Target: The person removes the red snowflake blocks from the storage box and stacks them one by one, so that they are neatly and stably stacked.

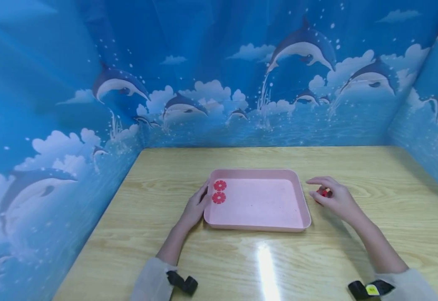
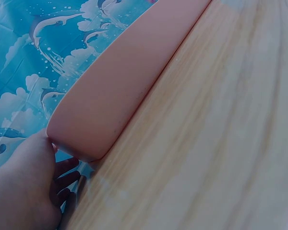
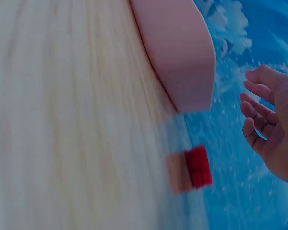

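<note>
A shallow pink tray (image 1: 256, 228) lies on the wooden table, with two flat red notched discs (image 1: 219, 191) one above the other by its left wall. My left hand (image 1: 195, 207) grips the tray's left side at the rim; the left wrist view shows its fingers against the outside of the end wall. To the right of the tray, a red ribbed stack (image 3: 199, 166), apparently of similar discs, stands on the table. My right hand (image 1: 333, 196) hovers over this stack, thumb and fingers apart. In the right wrist view its fingers are loosely bent with nothing between them.
The wood-grain table (image 1: 159, 179) reaches back to a blue curtain (image 1: 211, 50) printed with dolphins, which also hangs at both sides. A black strap with a small device (image 1: 183, 283) sits on each wrist. Light glares off the table in front of the tray.
</note>
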Tool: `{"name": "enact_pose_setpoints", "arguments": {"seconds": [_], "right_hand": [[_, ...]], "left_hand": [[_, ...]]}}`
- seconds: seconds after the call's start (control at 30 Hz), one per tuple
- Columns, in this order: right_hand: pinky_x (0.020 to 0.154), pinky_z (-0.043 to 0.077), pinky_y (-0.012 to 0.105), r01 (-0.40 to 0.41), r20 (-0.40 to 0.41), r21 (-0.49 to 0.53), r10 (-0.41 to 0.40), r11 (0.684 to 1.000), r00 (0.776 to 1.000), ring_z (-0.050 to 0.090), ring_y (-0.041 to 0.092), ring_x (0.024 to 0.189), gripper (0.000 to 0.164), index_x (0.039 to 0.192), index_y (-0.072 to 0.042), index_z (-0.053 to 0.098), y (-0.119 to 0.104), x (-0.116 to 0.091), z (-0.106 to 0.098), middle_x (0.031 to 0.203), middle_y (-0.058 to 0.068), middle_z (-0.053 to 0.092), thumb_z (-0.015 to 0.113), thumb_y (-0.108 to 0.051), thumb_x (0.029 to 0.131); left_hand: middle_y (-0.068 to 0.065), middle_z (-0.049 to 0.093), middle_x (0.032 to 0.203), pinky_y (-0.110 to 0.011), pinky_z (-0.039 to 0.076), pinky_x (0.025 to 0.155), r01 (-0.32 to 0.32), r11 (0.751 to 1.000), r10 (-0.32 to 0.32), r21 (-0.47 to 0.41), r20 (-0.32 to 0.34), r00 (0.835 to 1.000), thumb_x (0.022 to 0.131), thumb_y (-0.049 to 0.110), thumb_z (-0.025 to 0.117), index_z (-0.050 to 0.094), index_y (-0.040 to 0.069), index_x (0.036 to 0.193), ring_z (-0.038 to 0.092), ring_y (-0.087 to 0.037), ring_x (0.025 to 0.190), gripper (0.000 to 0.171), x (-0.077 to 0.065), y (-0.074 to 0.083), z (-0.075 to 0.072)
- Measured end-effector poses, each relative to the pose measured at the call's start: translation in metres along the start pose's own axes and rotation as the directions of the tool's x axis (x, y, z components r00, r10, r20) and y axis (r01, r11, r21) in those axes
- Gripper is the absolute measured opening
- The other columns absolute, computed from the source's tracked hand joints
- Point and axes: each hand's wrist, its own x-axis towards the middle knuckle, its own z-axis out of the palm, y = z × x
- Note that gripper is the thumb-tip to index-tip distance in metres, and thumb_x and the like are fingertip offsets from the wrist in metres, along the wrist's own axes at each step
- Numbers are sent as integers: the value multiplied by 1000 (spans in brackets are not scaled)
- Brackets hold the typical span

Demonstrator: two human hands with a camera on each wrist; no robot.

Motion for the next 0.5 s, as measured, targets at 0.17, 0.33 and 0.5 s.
{"name": "enact_pose_setpoints", "arguments": {"seconds": [0.17, 0.33, 0.5], "right_hand": [[52, 46, 22, 51, 70, 32, -53, 998, 996, 50, 12, 67, 26, 109, -2, 64, -26, 20, 24, 96, 11, 58, 66, -5, 83], [51, 46, 23, 79, 166, 83, -92, 993, 982, 51, 15, 67, 28, 111, -5, 64, -49, 41, 49, 95, 6, 57, 67, -8, 84], [48, 44, 26, 58, 245, 112, -84, 992, 966, 51, 18, 68, 29, 114, -9, 63, -70, 58, 73, 91, 0, 59, 65, -14, 86]], "left_hand": [[-6, 32, 144, -43, 21, 107, 16, 1000, -16, 6, -1, 1000, 99, 28, 42, 30, 22, 145, 28, -26, 131, 48, 0, 1, 0], [-6, 32, 144, -44, 21, 107, 15, 1000, -15, 12, 3, 1000, 99, 29, 42, 29, 22, 145, 27, -26, 131, 49, -1, 1, 0], [-6, 32, 144, -43, 21, 107, 16, 1000, -16, 9, 5, 1000, 99, 26, 42, 29, 23, 145, 28, -26, 131, 48, 0, 0, 0]]}}
